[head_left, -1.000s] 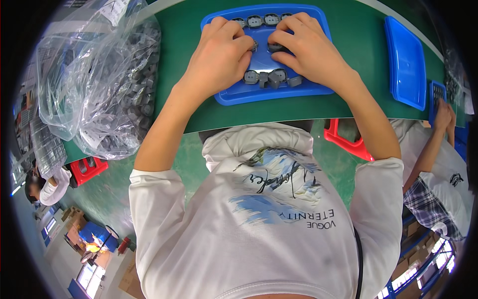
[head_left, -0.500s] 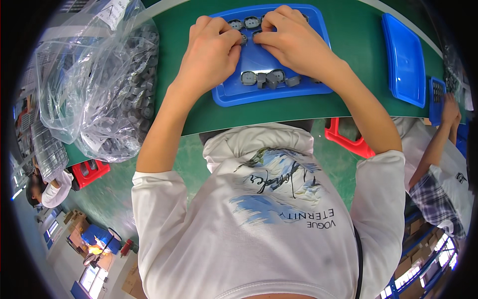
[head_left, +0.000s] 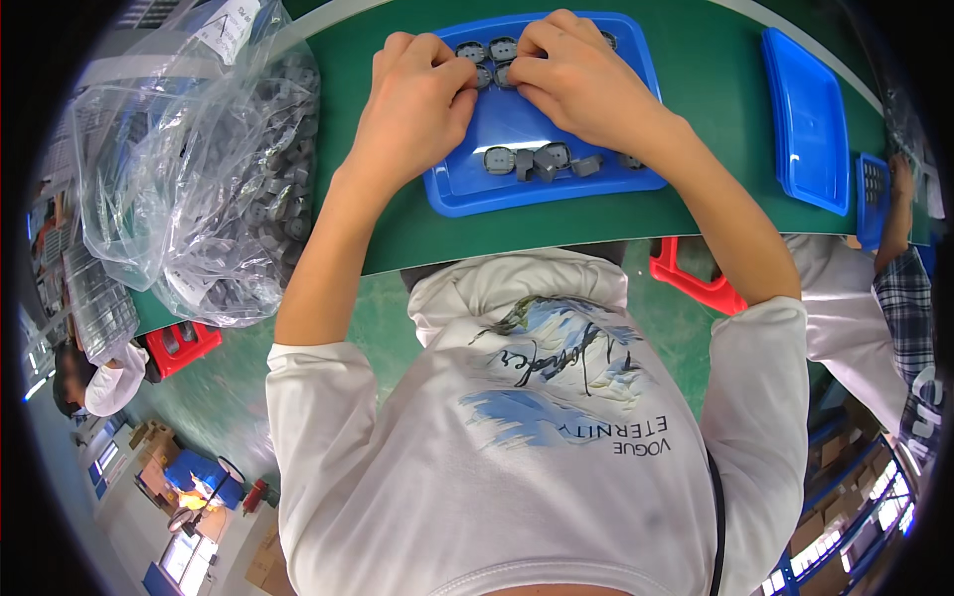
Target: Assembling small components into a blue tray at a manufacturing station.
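A shallow blue tray [head_left: 467,194] lies on the green table in front of me, with small grey plastic parts in it. Toward its far edge, grey parts [head_left: 503,48] stand in rows, partly covered by my hands. My left hand [head_left: 419,94] is closed in a pinch on a grey part [head_left: 484,76] at the left of the second row. Beside it, my right hand [head_left: 571,74] has its thumb and fingers closed on the neighbouring grey part [head_left: 502,74]. Along the tray's near side lie several loose grey parts [head_left: 545,162], some tipped over.
A large clear plastic bag [head_left: 199,189] full of grey parts stands to the left. Stacked blue trays [head_left: 810,124] lie at the right. Farther right, a co-worker's hand [head_left: 901,177] is at another blue tray [head_left: 872,199]. Red stools [head_left: 696,278] stand below the table edge.
Both hands stay over the second row; the part at my right fingers now shows more fully, beside the left one. The co-worker's arm at right has shifted.
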Action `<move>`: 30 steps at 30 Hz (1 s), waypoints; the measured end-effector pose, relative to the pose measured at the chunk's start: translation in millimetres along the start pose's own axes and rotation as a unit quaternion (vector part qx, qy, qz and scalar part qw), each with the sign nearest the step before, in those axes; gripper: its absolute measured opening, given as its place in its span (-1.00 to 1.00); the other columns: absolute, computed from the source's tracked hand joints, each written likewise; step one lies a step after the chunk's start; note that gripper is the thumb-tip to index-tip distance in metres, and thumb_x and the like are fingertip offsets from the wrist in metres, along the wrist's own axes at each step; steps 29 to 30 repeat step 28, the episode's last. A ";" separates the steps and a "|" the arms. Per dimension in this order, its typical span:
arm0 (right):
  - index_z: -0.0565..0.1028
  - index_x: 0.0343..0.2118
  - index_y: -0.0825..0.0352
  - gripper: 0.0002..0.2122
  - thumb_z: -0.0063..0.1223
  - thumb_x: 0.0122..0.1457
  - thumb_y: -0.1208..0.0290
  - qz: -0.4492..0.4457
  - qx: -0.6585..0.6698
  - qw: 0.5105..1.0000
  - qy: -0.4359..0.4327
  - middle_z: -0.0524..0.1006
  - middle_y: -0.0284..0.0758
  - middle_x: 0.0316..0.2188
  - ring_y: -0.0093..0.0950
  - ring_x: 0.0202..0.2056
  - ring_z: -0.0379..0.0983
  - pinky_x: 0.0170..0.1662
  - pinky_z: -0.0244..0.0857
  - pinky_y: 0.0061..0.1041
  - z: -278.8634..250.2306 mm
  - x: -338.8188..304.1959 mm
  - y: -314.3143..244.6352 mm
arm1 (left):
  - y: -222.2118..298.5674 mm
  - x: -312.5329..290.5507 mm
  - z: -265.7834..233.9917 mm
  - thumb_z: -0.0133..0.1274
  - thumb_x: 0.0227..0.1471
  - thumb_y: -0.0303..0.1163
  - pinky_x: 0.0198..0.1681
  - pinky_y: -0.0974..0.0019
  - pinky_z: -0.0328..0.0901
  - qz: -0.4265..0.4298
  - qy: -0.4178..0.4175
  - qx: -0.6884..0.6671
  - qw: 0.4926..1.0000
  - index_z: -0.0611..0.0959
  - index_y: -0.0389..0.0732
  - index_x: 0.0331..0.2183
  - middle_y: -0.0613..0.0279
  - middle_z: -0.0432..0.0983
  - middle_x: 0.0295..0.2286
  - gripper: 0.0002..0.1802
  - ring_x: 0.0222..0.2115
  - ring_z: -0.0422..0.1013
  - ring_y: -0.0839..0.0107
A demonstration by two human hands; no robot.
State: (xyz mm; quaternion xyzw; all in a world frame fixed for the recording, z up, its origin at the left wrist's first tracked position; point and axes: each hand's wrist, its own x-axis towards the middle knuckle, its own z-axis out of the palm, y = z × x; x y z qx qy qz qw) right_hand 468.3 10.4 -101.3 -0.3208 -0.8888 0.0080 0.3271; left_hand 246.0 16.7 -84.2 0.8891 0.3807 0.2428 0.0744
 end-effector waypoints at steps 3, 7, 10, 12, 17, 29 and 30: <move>0.54 -0.42 0.30 -0.94 0.10 0.04 0.47 -0.071 -0.026 0.993 0.089 0.43 -0.24 -0.36 -0.21 -0.23 0.33 -0.16 0.23 -0.24 8.8 -4.2 9.6 | 0.7 2.8 -0.4 0.19 -0.11 -0.48 -0.07 0.15 0.26 0.002 -0.010 0.001 1.000 0.71 -0.17 -0.42 0.22 0.46 -0.38 -0.89 -0.21 0.33 0.18; 0.54 -0.42 0.30 -0.93 0.13 0.03 0.45 0.069 0.016 0.996 -0.058 0.43 -0.24 -0.36 -0.21 -0.23 0.33 -0.15 0.24 -0.24 -13.5 5.4 -9.0 | -0.3 0.9 -2.8 0.19 -0.11 -0.48 -0.07 0.15 0.26 -0.003 -0.023 0.007 1.000 0.71 -0.17 -0.42 0.22 0.46 -0.36 -0.90 -0.20 0.33 0.19; 0.56 -0.39 0.29 -0.90 0.17 0.03 0.42 0.072 0.042 0.997 -0.009 0.45 -0.23 -0.34 -0.20 -0.21 0.34 -0.11 0.24 -0.23 -27.6 7.6 -10.1 | 1.5 2.3 -5.2 0.20 -0.12 -0.48 -0.07 0.16 0.26 0.000 -0.018 -0.004 1.000 0.71 -0.17 -0.42 0.23 0.46 -0.37 -0.89 -0.20 0.33 0.19; 0.56 -0.36 0.29 -0.88 0.19 0.02 0.42 0.122 0.035 0.992 -0.015 0.45 -0.21 -0.32 -0.19 -0.19 0.33 -0.10 0.25 -0.22 -47.6 2.9 -8.0 | 2.2 3.0 -7.3 0.20 -0.13 -0.48 -0.08 0.16 0.26 -0.004 -0.014 -0.015 1.000 0.71 -0.17 -0.42 0.23 0.47 -0.38 -0.89 -0.20 0.33 0.19; 0.55 -0.39 0.28 -0.76 0.28 0.01 0.21 0.168 -0.103 0.977 -0.085 0.49 -0.35 -0.34 -0.29 -0.19 0.37 -0.09 0.22 -0.31 -56.2 -19.7 -4.8 | 15.9 16.7 1.0 0.22 -0.15 -0.46 -0.09 0.15 0.27 0.071 0.031 -0.073 0.994 0.71 -0.16 -0.43 0.25 0.47 -0.44 -0.89 -0.25 0.36 0.20; 0.58 -0.26 0.22 -0.78 0.27 0.02 0.31 0.142 -0.067 0.982 -0.100 0.48 -0.34 -0.23 -0.31 -0.05 0.32 0.06 0.18 -0.27 -34.4 -29.0 -12.2 | 5.3 8.7 5.9 0.25 -0.13 -0.39 -0.04 0.15 0.27 -0.035 0.055 -0.061 0.996 0.72 -0.15 -0.42 0.26 0.53 -0.41 -0.87 -0.21 0.38 0.18; 0.58 -0.26 0.22 -0.78 0.27 0.02 0.31 0.142 -0.067 0.982 -0.100 0.48 -0.34 -0.23 -0.31 -0.05 0.32 0.06 0.18 -0.27 -34.4 -29.0 -12.2 | 5.3 8.7 5.9 0.25 -0.13 -0.39 -0.04 0.15 0.27 -0.035 0.055 -0.061 0.996 0.72 -0.15 -0.42 0.26 0.53 -0.41 -0.87 -0.21 0.38 0.18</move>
